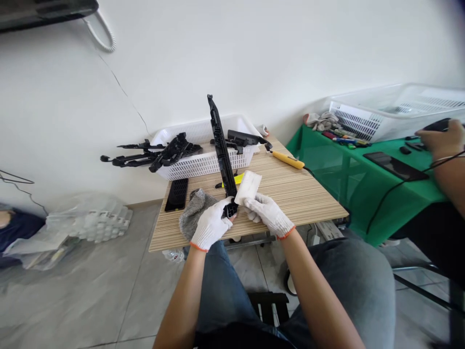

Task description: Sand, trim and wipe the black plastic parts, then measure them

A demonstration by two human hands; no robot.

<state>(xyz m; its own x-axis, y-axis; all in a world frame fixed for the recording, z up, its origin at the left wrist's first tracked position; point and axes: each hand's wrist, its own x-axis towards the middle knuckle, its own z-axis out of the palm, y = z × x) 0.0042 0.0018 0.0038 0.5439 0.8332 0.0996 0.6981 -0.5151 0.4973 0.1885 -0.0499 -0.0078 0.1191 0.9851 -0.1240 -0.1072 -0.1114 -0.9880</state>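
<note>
Both hands wear white knit gloves with orange cuffs. My left hand [212, 222] is closed around the lower end of a long black plastic trim piece [222, 148], which rises away from me over the table. In my right hand [268, 212] is a flat white rectangular piece [248, 187], pinched at its lower edge; whether it is sandpaper or a pad I cannot tell. Its left edge is beside the lower part of the black piece, and contact is unclear. A grey cloth [196, 213] lies by my left hand. Behind the white piece shows a yellow-green tool [238, 179], partly covered.
A white basket [196, 166] with several black plastic parts stands at the back of the wooden table [308, 198]. A yellow corded tool [288, 160] and a black phone-like object [177, 195] lie there. At right, another person's hand [445, 138] is over the green-covered table [327, 160].
</note>
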